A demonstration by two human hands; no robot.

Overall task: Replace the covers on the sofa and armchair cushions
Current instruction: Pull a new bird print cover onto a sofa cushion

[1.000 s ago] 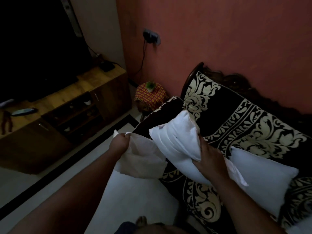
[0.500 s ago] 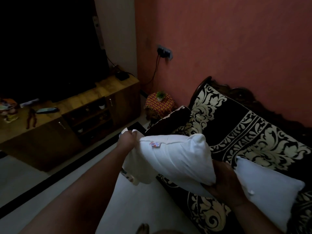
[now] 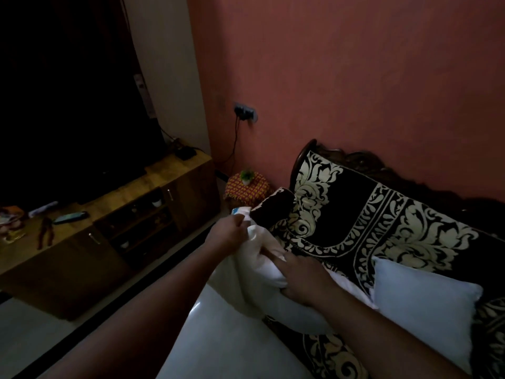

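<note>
A white cushion insert (image 3: 269, 274) is partly inside a white cover (image 3: 240, 285) in front of the sofa. My left hand (image 3: 228, 233) grips the cover's upper edge near a small label. My right hand (image 3: 303, 280) presses on the insert, fingers spread over it and thumb under it. A second white cushion (image 3: 420, 305) lies on the sofa (image 3: 382, 214), which wears a black cloth with cream floral patterns. The lower end of the held cushion is hidden behind my right arm.
A wooden TV cabinet (image 3: 114, 214) with a dark screen, pliers and small items stands at left. A small stool with a patterned cloth and a plant (image 3: 247, 184) stands by the red wall. A wall socket (image 3: 244, 112) has a cable hanging. White floor lies below.
The cushion has turned and dropped lower, now bunched between my hands with the cover pulled over it. My right hand moved from under the cushion to its top. The view has shifted.
</note>
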